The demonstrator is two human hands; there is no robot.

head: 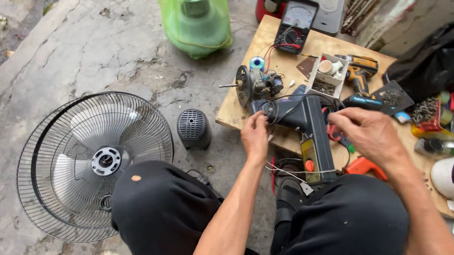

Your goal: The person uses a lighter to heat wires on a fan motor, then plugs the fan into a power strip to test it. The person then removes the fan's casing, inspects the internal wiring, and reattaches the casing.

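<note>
The fan is already taken apart, its grille [93,164] on the floor and the bare motor [256,84] on the table [231,112], while the left hand [255,136] pinches wires at the dark fan neck [305,119] and the right hand [370,134] hovers half-curled, seemingly empty.

single head-worn view, looking steeply down from above the seated person's knees [159,207], close in; lens faces forward and down over both forearms toward a low wooden tabletop [280,64] at upper right; concrete floor [96,51] fills the left, with a fan cage [91,164] lying there; left hand [255,134] and right hand [370,134] sit near frame centre; no second view to share with
</note>
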